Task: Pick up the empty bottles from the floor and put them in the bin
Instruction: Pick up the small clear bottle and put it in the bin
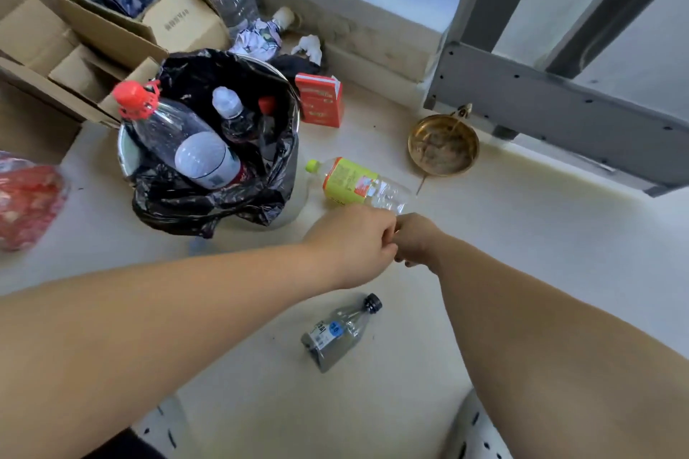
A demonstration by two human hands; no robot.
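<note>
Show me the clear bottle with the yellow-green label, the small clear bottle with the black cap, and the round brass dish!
Yellow-green labelled clear bottle (pixel 348 181), head view, label.
Black-capped small clear bottle (pixel 337 333), head view, body.
Round brass dish (pixel 443 150), head view, centre.

black bin liner (pixel 208 197), yellow-green bottle label (pixel 345 181)

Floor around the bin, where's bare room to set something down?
Bare floor lies right of the black-capped bottle, below the brass dish. Crowded behind the bin: cardboard boxes, red carton, crumpled paper.
</note>
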